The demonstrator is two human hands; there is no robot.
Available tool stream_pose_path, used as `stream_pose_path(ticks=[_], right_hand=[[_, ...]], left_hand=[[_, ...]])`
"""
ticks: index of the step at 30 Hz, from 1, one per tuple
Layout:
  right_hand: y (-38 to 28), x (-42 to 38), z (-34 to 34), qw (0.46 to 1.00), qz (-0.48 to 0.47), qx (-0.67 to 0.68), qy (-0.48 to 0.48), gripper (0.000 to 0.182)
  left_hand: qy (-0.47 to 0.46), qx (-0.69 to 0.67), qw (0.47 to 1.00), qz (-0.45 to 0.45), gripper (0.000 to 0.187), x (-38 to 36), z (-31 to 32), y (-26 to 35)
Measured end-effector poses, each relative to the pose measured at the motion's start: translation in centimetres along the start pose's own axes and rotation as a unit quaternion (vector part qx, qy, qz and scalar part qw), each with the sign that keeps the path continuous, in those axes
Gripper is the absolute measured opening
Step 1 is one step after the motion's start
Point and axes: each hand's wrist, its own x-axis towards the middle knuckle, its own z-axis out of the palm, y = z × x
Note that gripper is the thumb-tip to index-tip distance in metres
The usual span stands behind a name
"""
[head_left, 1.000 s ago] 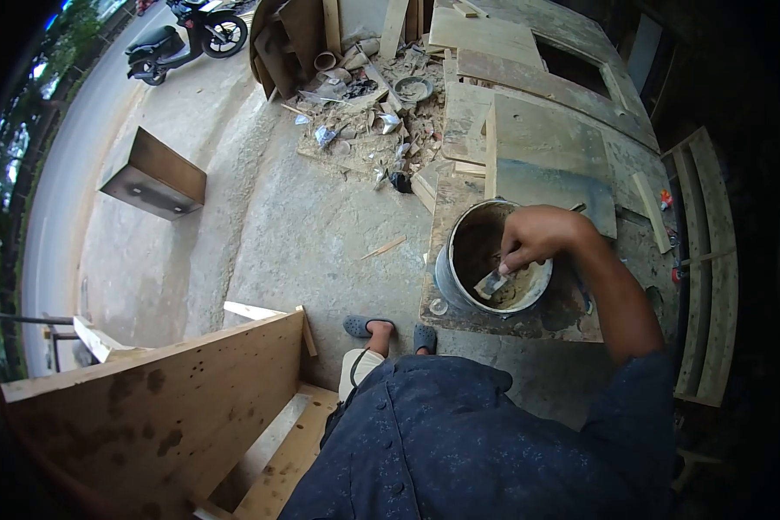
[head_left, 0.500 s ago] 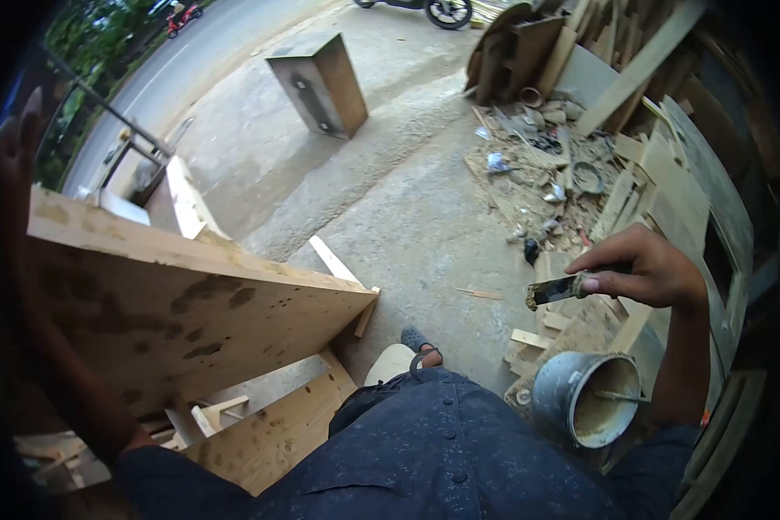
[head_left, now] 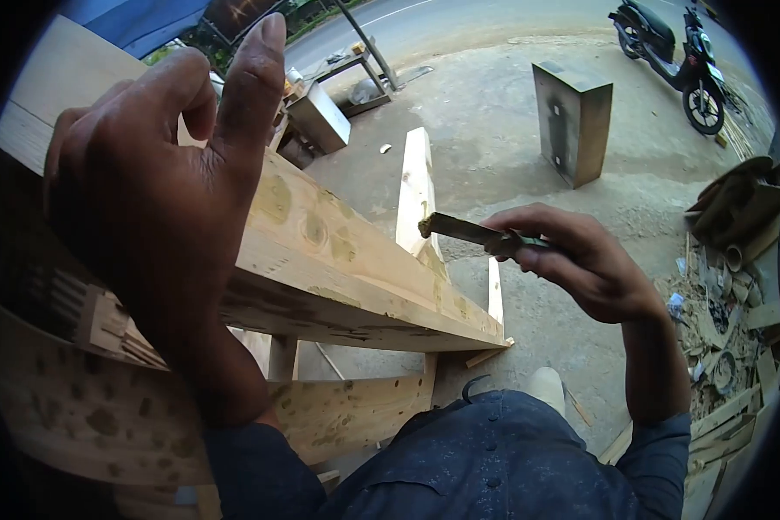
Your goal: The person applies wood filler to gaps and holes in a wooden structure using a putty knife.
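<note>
My right hand grips a putty knife with yellowish filler on its tip, held in the air just right of a pale wooden frame. The blade tip is close to an upright wooden piece of that frame. My left hand rests over the frame's top board at the left, fingers apart and raised, palm side against the wood. The board shows several patches of filler on its face. Whether the hand actually grips the board is hidden.
A metal-faced wooden box stands on the concrete ahead. A parked motorbike is at the upper right by the road. Rubble and wood scraps lie at the right. Lower frame boards sit beside my knees.
My view swung left from the bucket to the wooden frame. My right hand lifted the loaded putty knife out of the bucket and carried it to the frame. My left hand came onto the top board.
</note>
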Motion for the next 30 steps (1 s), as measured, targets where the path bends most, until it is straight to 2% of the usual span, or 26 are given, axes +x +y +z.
stream_pose_path(ticks=[1,2,5,6,8,9,10,12,14,16,18,21,26,28,30], right_hand=[[0.9,1.8,0.1,0.999,-0.019,0.036,-0.010,0.033],[1.6,3.6,0.3,0.996,-0.038,0.074,-0.021,0.034],[3.6,8.7,-0.1,0.990,-0.117,0.024,-0.075,0.043],[3.8,10.3,-0.1,0.986,-0.131,0.039,-0.098,0.043],[3.4,12.9,0.1,0.977,-0.175,0.051,-0.114,0.044],[4.6,14.4,0.4,0.964,-0.243,0.032,-0.103,0.050],[5.0,15.6,0.4,0.957,-0.255,0.048,-0.129,0.050],[5.4,17.5,0.6,0.943,-0.314,-0.001,-0.112,0.053],[5.6,19.2,1.0,0.932,-0.338,0.008,-0.128,0.055],[5.9,20.7,1.9,0.922,-0.369,0.015,-0.117,0.055],[6.1,22.1,2.8,0.903,-0.411,0.024,-0.122,0.054],[7.3,23.4,3.2,0.874,-0.477,-0.054,-0.078,0.053],[5.9,21.8,0.5,0.881,-0.456,-0.062,-0.113,0.056],[4.2,21.7,0.2,0.885,-0.456,-0.050,-0.073,0.055],[3.4,22.0,0.4,0.875,-0.476,-0.052,-0.072,0.054]], left_hand=[[-0.006,-0.045,0.999,0.021,0.052,0.2,0.0,-0.1],[-0.014,-0.021,1.000,0.017,0.052,0.3,0.0,0.0],[-0.037,-0.046,0.998,-0.007,0.047,0.8,0.0,0.8],[-0.046,-0.017,0.999,-0.012,0.047,0.9,0.2,0.6],[-0.041,-0.043,0.998,-0.006,0.042,1.0,0.3,0.5],[-0.044,-0.038,0.998,-0.009,0.040,1.1,0.2,0.6],[-0.046,-0.034,0.998,-0.011,0.038,1.2,0.2,0.6],[-0.061,-0.052,0.997,-0.001,0.036,1.5,-0.2,0.5],[-0.102,-0.015,0.995,-0.008,0.033,1.7,-0.4,0.4],[-0.059,-0.043,0.997,0.016,0.032,1.5,-0.2,0.1],[-0.082,-0.016,0.996,0.001,0.031,1.7,-0.8,0.2],[-0.065,-0.026,0.997,0.011,0.041,1.8,-0.6,-0.2],[-0.077,0.009,0.997,0.001,0.039,1.8,-0.9,0.1],[-0.081,0.032,0.996,0.001,0.035,1.9,-0.9,0.4],[-0.076,0.052,0.996,-0.008,0.031,1.7,-0.9,0.7]])
